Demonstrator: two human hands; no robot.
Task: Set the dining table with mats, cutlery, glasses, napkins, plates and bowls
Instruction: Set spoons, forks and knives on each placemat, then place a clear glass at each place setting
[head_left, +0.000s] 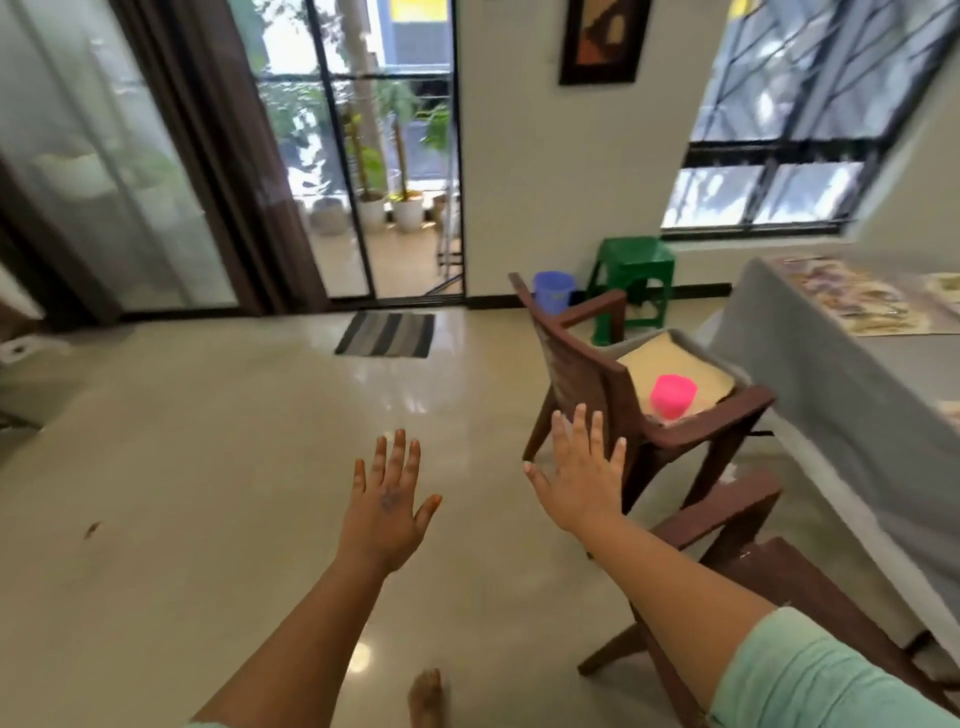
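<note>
**Empty hands out front, table off to the side**

Both hands are up and flat in front of the person, nothing in either. The left hand is held over bare floor with its fingers straight and spread. The right hand has straight fingers held closer together, thumb out to the side, and it overlaps the back of the brown chair; whether it touches the wood or hangs just in front of it, I cannot tell.

The dining table, under a grey cloth, sits at the right edge of view, and a patterned mat already lies on its far part. No cutlery, glasses, napkins, plates or bowls show here, so by my read the setting has barely begun.

Now the hazards. A pink cup stands on the chair's cushioned seat, near the armrest. If the right hand pushes or drags that chair, the cup could tip or roll off. A second chair stands close on the right, and a bare foot is at the bottom of the view, so a careless step risks a stubbed toe. The glossy floor looks smooth, possibly slippery. The view is also blurred and tilted, and the table cloth hangs low, easy to snag.
</note>
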